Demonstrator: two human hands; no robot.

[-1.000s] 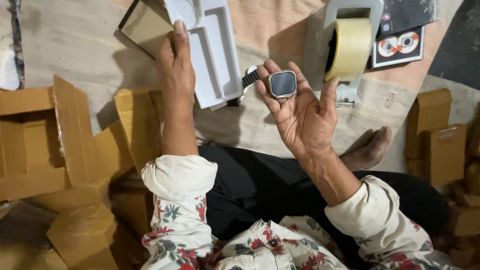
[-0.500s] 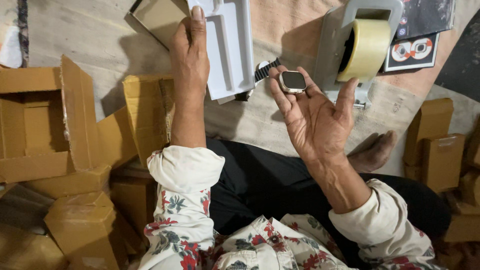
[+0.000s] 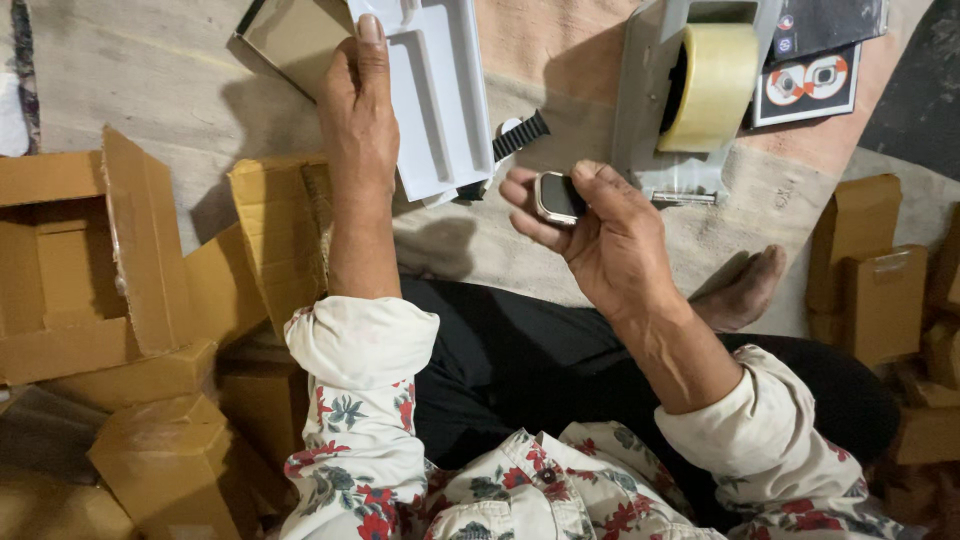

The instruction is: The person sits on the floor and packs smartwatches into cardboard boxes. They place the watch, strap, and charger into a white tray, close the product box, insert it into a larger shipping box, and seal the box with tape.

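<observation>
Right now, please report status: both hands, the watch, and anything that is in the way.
Left hand grips white plastic tray. Right hand holds smartwatch, strap trailing toward tray. Tape dispenser close beside right hand.

Left hand [image 3: 360, 110] stretches forward, fingers clamped (thumb hidden), while right hand [image 3: 600, 235] curls, palm down.

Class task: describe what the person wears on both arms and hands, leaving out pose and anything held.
Both arms wear pale cream sleeves printed with red flowers and dark green leaves, pushed up above the elbow so the forearms are bare. The left hand and right hand are bare: no gloves, no rings or wristbands visible.
</observation>
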